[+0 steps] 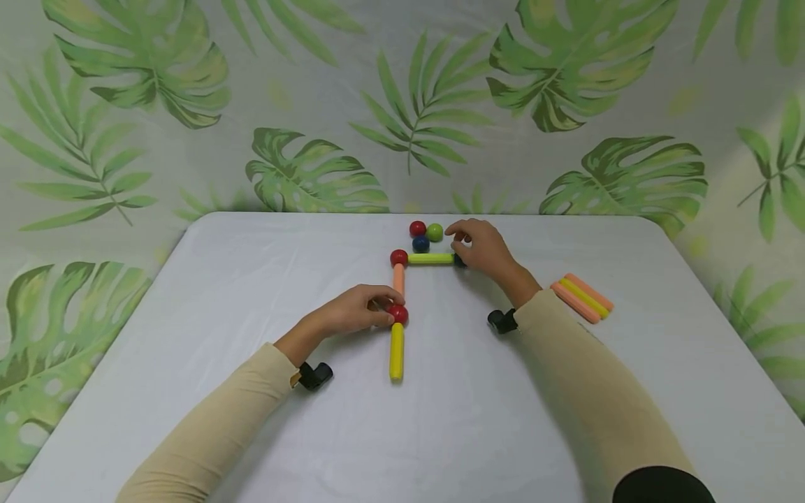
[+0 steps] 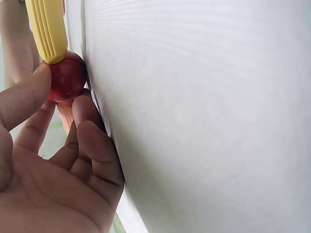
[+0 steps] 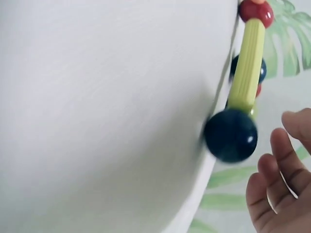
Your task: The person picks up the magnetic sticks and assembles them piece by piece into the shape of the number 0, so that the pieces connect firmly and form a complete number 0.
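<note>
My left hand [image 1: 361,309] pinches a red ball [image 1: 399,314] between thumb and fingers. From this ball a yellow ridged stick [image 1: 396,353] runs toward me, and an orange stick [image 1: 399,279] leads away to a second red ball [image 1: 399,258]. A lime-green stick [image 1: 430,258] goes right from there to a dark blue ball [image 3: 231,135]. My right hand [image 1: 483,246] hovers just beyond that blue ball, its fingers loosely bent and holding nothing. In the right wrist view, a gap shows between the fingertips [image 3: 278,138] and the ball.
Behind the lime-green stick sit loose balls: red [image 1: 418,228], green [image 1: 434,232] and blue [image 1: 421,244]. Orange and yellow sticks [image 1: 583,297] lie side by side by my right forearm. A leaf-print cloth [image 1: 440,140] hangs behind the white table [image 1: 472,419].
</note>
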A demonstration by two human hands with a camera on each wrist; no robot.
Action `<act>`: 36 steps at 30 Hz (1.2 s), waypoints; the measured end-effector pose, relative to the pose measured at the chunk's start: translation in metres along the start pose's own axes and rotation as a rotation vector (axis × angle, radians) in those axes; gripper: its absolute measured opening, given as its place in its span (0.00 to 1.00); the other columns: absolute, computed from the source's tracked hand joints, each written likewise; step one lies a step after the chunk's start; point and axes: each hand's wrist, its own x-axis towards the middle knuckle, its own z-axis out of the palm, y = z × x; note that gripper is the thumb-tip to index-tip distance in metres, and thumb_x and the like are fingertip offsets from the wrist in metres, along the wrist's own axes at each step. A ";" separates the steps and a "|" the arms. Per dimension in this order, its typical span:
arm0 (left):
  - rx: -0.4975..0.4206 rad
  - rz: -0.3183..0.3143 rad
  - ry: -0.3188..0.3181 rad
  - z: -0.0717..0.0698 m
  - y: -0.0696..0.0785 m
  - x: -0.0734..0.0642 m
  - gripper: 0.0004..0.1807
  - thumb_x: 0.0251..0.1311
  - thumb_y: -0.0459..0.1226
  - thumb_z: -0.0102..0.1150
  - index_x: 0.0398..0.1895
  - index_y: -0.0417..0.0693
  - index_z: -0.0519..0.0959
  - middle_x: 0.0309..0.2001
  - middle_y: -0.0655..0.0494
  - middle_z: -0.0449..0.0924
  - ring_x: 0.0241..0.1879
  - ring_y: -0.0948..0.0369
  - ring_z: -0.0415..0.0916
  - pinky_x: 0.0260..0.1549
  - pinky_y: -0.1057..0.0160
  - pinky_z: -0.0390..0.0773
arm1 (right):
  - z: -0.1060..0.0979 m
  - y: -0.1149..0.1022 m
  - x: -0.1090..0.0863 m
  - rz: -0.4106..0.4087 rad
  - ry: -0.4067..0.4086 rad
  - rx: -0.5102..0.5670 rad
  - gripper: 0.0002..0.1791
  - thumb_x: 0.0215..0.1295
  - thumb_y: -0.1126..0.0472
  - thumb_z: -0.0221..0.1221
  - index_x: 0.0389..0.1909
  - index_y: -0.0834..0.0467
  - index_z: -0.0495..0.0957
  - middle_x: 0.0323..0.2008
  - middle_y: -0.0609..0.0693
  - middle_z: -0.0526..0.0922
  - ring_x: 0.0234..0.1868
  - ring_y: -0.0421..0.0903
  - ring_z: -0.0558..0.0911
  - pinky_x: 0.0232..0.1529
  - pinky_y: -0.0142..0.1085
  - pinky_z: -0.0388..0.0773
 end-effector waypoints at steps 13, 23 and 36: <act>-0.015 -0.003 -0.011 -0.003 0.000 -0.001 0.18 0.66 0.37 0.60 0.59 0.52 0.78 0.55 0.48 0.79 0.50 0.55 0.73 0.45 0.66 0.77 | 0.026 -0.038 0.030 0.102 -0.153 -0.221 0.23 0.68 0.53 0.59 0.62 0.56 0.76 0.52 0.56 0.82 0.52 0.53 0.77 0.59 0.47 0.77; -0.023 -0.011 0.000 -0.002 -0.002 -0.001 0.18 0.65 0.37 0.61 0.58 0.54 0.78 0.54 0.51 0.80 0.49 0.56 0.74 0.47 0.65 0.78 | 0.034 -0.041 0.038 0.160 -0.168 -0.292 0.26 0.68 0.51 0.60 0.62 0.58 0.75 0.57 0.57 0.81 0.54 0.53 0.78 0.60 0.49 0.77; -0.033 -0.020 -0.007 -0.001 -0.001 0.001 0.18 0.65 0.36 0.61 0.58 0.53 0.79 0.53 0.50 0.80 0.48 0.56 0.74 0.45 0.66 0.77 | 0.035 -0.039 0.041 0.226 -0.162 -0.246 0.27 0.67 0.50 0.61 0.64 0.57 0.73 0.59 0.56 0.80 0.57 0.54 0.78 0.62 0.49 0.76</act>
